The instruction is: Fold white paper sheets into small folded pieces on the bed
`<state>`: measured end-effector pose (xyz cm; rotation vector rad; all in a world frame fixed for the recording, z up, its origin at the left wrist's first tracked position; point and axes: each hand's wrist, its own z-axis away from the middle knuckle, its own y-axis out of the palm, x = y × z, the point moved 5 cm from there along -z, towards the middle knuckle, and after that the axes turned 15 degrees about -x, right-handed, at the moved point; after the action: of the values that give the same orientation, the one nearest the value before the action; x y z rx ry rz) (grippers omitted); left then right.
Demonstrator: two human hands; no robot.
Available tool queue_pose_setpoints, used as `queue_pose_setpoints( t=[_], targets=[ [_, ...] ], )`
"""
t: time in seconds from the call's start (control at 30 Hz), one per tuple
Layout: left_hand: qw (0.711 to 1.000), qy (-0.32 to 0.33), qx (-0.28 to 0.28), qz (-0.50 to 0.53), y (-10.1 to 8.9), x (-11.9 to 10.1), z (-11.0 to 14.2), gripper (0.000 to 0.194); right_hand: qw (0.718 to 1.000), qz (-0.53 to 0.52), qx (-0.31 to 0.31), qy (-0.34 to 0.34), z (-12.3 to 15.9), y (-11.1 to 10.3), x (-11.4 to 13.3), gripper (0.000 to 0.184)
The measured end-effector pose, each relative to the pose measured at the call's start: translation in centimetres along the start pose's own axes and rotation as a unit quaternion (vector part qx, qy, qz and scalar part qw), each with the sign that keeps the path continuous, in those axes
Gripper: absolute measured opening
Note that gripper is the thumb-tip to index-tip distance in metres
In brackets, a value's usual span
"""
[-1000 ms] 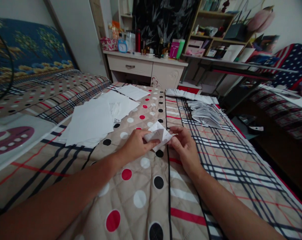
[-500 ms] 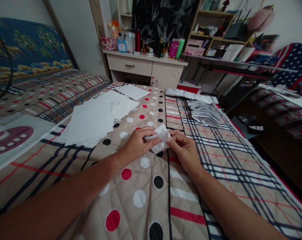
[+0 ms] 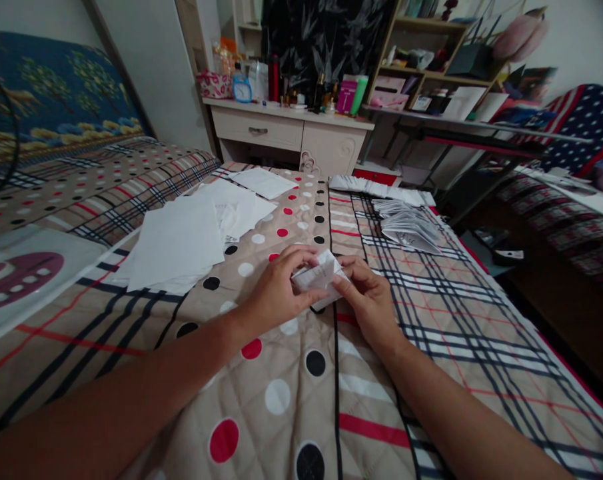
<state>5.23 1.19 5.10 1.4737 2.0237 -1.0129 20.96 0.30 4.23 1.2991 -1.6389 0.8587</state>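
Note:
A small folded piece of white paper [image 3: 322,272] with faint markings is held up between both hands, over the dotted middle of the bedspread [image 3: 277,396]. My left hand [image 3: 286,281] grips its left side, thumb across the near face and fingers behind. On the right edge, my right hand [image 3: 366,288] pinches the paper between thumb and fingers. Beyond the left hand lies a loose stack of white paper sheets [image 3: 176,240]. Several folded papers [image 3: 410,227] sit in an overlapping row past my right hand, below a long row of white folded pieces [image 3: 381,190].
A white plastic bag [image 3: 81,250] with a purple print lies at the left. Past the bed's far end stands a white cabinet [image 3: 258,130] crowded with bottles and a blue clock [image 3: 242,88]. A desk with shelves [image 3: 426,77] is at the back right.
The left thumb has shifted lower and to the right over the paper. The folded paper is turned a little, showing more of its marked face. The stacks stay as they were.

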Motion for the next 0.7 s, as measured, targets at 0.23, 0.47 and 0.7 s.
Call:
queue_pose_setpoints(
  t=[0.23,0.47,0.7],
  targets=[
    [0.991,0.102,-0.042,-0.077,-0.3,-1.8,0.4,0.017,0.999,-0.015,-0.002,0.032,0.1,0.2,-0.3,0.019],
    [0.987,0.116,-0.039,-0.105,-0.1,-2.0,0.4,0.009,1.0,-0.002,-0.008,0.011,0.1,0.4,0.0,0.018],
    [0.983,0.115,-0.094,-0.104,-0.8,-2.1,0.2,0.008,0.998,-0.015,-0.033,0.044,0.1,0.2,-0.4,0.021]
  ],
)
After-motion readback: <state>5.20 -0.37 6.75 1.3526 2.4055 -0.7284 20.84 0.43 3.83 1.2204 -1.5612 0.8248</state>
